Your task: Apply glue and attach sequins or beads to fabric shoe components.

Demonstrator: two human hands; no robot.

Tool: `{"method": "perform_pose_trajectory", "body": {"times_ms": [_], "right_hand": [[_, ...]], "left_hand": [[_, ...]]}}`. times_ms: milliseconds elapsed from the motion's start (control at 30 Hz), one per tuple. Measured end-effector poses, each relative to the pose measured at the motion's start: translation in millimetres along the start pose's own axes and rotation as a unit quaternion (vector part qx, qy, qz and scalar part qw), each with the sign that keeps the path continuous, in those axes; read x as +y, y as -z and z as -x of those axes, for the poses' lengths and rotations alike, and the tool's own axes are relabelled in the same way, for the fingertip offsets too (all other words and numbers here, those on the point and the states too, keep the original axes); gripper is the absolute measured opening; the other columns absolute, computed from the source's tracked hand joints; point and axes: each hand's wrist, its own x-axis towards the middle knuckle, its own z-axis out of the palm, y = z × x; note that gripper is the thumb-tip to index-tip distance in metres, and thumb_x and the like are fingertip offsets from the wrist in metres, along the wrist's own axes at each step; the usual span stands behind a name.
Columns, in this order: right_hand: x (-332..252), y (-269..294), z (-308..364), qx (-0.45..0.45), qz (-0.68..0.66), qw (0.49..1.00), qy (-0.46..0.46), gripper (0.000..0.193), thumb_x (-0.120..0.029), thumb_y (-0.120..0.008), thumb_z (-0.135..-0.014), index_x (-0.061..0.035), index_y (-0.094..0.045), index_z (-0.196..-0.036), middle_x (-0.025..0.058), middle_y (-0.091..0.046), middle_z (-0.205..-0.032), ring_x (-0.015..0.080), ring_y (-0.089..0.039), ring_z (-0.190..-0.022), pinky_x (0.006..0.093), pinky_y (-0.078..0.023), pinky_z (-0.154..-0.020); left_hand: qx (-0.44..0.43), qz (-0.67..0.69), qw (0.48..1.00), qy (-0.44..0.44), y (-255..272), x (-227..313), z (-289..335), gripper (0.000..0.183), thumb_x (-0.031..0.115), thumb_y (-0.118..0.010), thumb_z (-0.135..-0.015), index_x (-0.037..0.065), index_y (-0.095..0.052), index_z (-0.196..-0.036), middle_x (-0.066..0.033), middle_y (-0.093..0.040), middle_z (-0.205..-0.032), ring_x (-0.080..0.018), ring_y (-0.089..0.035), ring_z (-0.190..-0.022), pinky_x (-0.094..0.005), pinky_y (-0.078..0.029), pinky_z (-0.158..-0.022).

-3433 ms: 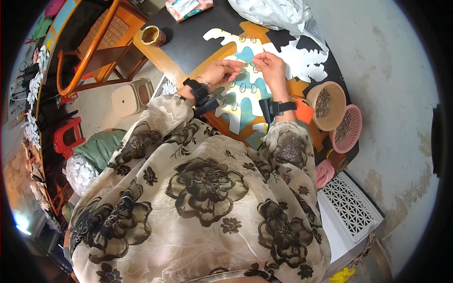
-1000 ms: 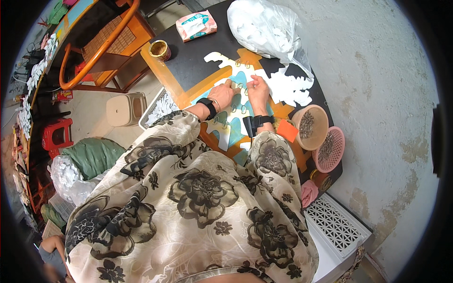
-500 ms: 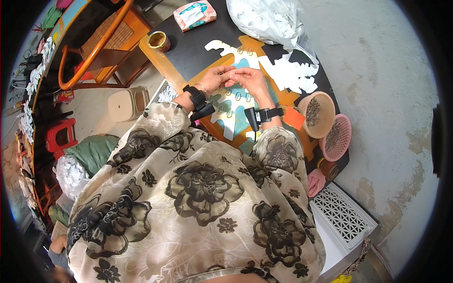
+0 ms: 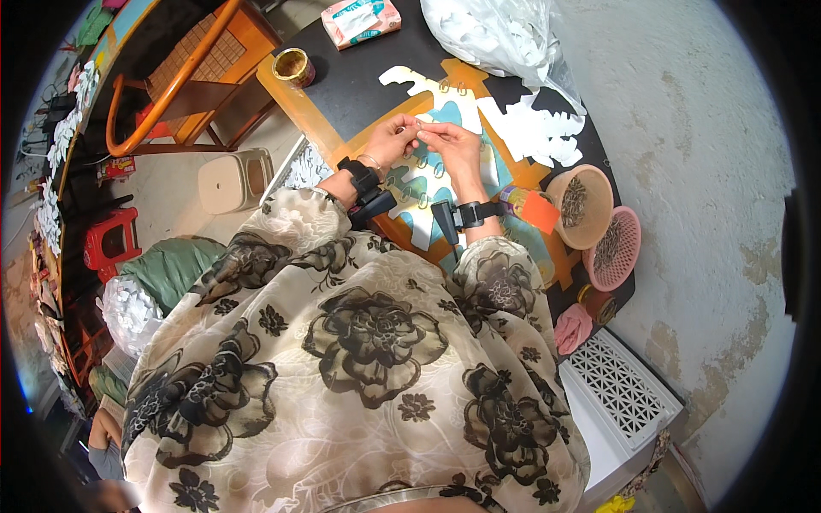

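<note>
Small piece in my grip: something tiny, metal-looking [image 4: 425,128], pinched between the fingertips of both my hands; too small to tell its shape. It sits above the far end of the cut-out sheets, at the middle of the table.
Left hand [image 4: 393,141]: fingers curled, thumb and forefinger closed on the small piece; a black strap with a black block sits on the wrist.
Right hand [image 4: 457,147]: fingertips meet the left hand's, pinching the same piece; the same kind of black strap and block on this wrist.
Cut-out sheets [image 4: 428,184]: flat, thin card or foam with wavy, jagged edges, white and teal layers stacked under my hands, several small wire rings lying on them.
Orange sheet [image 4: 402,231]: flat, lies beneath the stack, edges showing around it.
White cut-outs [image 4: 539,128]: a loose heap of the same jagged shapes, just right of my hands; I cannot count them.
Table [image 4: 359,77]: dark, matte top.
Bowls: two, both round, at the right edge; a tan one [image 4: 580,205] and a pink meshed one [image 4: 616,248], each holding small dark metal bits.
Plastic bag [image 4: 496,34]: one, clear and crinkled, filled with white pieces, at the far side.
Tissue pack [image 4: 361,19]: one, soft and rectangular, far left of the bag.
Tape roll [image 4: 292,65]: one, brownish ring, at the table's left corner.
Chair [image 4: 184,85]: one, orange wood with a curved rail, beyond the table's left.
White crate [image 4: 620,389]: one, lattice-sided plastic, on the floor at my right.
</note>
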Motion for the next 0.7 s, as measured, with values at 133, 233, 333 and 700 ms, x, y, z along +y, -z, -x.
{"method": "perform_pose_trajectory", "body": {"times_ms": [133, 233, 333, 700], "right_hand": [[1, 9, -8, -0.02, 0.074, 0.997, 0.0, 0.018, -0.008, -0.078, -0.081, 0.003, -0.072, -0.093, 0.0068, -0.072, -0.086, 0.0098, -0.064, -0.072, 0.023, -0.051, -0.064], [0, 10, -15, 0.064, 0.174, 0.982, 0.031, 0.017, -0.009, -0.079, -0.08, 0.0024, -0.071, -0.09, 0.0063, -0.071, -0.079, 0.0093, -0.063, -0.067, 0.0228, -0.05, -0.06], [1, 16, -19, 0.027, 0.178, 0.983, 0.047, 0.014, -0.009, -0.079, -0.079, 0.0, -0.071, -0.087, 0.0054, -0.069, -0.073, 0.0091, -0.062, -0.064, 0.0232, -0.049, -0.056], [8, 34, -48, 0.097, 0.368, 0.906, 0.182, 0.008, -0.013, -0.08, -0.072, -0.0097, -0.075, -0.078, 0.0048, -0.066, -0.076, 0.0238, -0.06, -0.081, 0.0361, -0.049, -0.073]], "left_hand": [[-0.013, -0.175, 0.981, -0.079, -1, 4, -2, 0.011, 0.016, -0.055, -0.099, 0.005, -0.057, -0.1, -0.0006, -0.063, -0.082, -0.0067, -0.056, -0.064, -0.022, -0.046, -0.058], [-0.039, -0.358, 0.922, -0.145, 0, 9, -10, 0.012, 0.014, -0.053, -0.098, 0.002, -0.055, -0.099, -0.0082, -0.066, -0.084, -0.0144, -0.061, -0.067, -0.027, -0.049, -0.06], [-0.049, -0.485, 0.855, -0.177, -1, 16, -17, 0.013, 0.012, -0.054, -0.096, 0.0, -0.056, -0.1, -0.0145, -0.068, -0.087, -0.0246, -0.066, -0.073, -0.0331, -0.051, -0.065], [0.023, -0.544, 0.784, -0.299, 1, 17, -1, 0.025, 0.004, -0.061, -0.086, 0.009, -0.068, -0.11, -0.0158, -0.067, -0.106, -0.0364, -0.065, -0.092, -0.0413, -0.052, -0.081]]}}
